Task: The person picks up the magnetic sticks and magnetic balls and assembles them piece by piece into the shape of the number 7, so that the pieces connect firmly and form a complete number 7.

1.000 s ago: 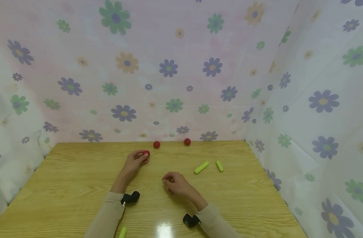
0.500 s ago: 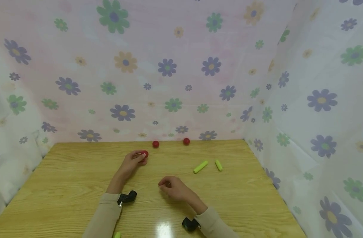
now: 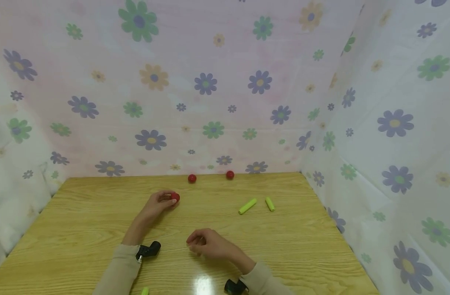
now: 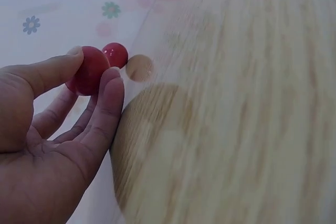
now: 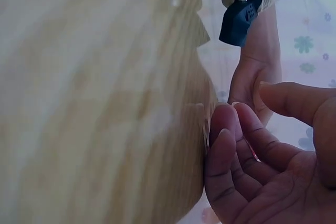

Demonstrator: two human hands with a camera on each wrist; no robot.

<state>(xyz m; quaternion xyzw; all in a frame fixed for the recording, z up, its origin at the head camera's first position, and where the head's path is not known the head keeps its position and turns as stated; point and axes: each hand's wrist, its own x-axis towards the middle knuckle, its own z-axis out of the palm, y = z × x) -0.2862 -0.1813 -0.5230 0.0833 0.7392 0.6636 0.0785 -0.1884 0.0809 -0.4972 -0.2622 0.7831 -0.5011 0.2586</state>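
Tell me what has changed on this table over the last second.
The left hand drew its red ball slightly left and nearer in the head view; the right hand also moved left and nearer. Nothing was visibly grabbed or released. The two far red balls and the two yellow sticks at right stayed put.

Right hand [image 5: 275,174] (thumb [image 5: 294,98] apart from fingers [image 5: 218,156]) near the wooden tabletop [image 5: 100,108].

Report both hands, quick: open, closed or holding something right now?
Left hand: closed, pinching a red ball.
Right hand: open, fingers loosely curled, nothing visibly held.
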